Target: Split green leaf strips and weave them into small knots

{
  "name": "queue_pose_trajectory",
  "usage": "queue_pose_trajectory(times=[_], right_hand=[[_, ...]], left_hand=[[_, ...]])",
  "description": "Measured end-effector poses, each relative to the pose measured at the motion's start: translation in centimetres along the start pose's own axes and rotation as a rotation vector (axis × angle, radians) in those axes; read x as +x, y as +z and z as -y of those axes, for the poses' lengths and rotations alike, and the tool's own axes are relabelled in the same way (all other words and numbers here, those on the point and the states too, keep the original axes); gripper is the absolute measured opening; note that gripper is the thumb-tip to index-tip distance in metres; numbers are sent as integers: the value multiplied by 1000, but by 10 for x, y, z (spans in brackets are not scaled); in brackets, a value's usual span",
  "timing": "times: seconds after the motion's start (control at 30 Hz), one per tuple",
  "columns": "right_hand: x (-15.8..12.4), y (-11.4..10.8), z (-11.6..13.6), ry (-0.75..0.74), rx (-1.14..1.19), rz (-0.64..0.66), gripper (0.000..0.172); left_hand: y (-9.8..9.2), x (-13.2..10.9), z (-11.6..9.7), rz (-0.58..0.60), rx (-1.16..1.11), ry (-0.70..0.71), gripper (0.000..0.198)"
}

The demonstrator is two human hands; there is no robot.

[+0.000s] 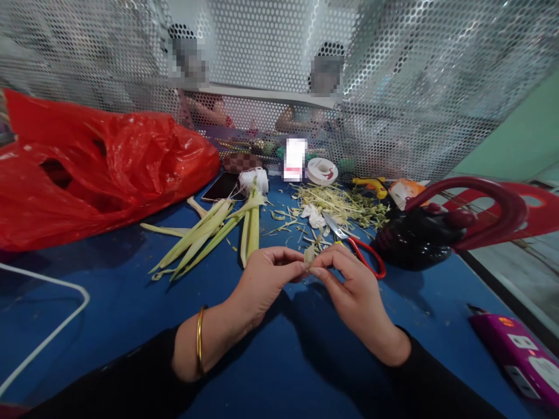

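Note:
Between my fingertips, over the middle of the blue table [262,372], is a small pale green piece of leaf [309,255]. My left hand [273,276] pinches it from one side, thumb against fingers. From the other side my right hand [349,288] is closed on it too, thumb and forefinger together. Just beyond my right hand lie scissors with red handles [364,256], blades pointing away to the left. Long pale green leaf strips [196,235] lie beyond my left hand, beside a bundled leaf stalk [250,230]. My fingers partly hide the small piece.
A red plastic bag [100,169] fills the left back. Behind the strips are a spool of white string [254,180] and a phone [222,187]. Thin plant trimmings [327,201] spread near a ribbon roll [322,171]. Right stand a dark pot-shaped object [410,241] and a purple power strip [510,349].

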State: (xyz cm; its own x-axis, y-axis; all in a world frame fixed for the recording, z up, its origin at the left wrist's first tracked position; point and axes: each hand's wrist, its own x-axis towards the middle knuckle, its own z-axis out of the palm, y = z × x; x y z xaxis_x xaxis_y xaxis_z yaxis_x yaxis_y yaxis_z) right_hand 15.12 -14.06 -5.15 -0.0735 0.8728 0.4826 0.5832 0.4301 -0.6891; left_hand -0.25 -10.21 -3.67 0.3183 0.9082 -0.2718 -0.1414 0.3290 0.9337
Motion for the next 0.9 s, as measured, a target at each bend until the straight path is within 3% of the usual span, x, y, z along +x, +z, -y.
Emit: queue_pose_trajectory(times=[0.2,0.33,0.5,0.9], right_hand=[[-1,1,2,108,53,-25,17],[1,2,2,249,166,-64,5],[5,-1,2,329,201,37,13],[5,-1,0,491,354,29,22]], left_hand=[[-1,0,1,20,19,-1,9],[0,-1,-3,30,33,19,6],[0,0,-4,30,58,36,4],[-2,2,0,90,87,42,11]])
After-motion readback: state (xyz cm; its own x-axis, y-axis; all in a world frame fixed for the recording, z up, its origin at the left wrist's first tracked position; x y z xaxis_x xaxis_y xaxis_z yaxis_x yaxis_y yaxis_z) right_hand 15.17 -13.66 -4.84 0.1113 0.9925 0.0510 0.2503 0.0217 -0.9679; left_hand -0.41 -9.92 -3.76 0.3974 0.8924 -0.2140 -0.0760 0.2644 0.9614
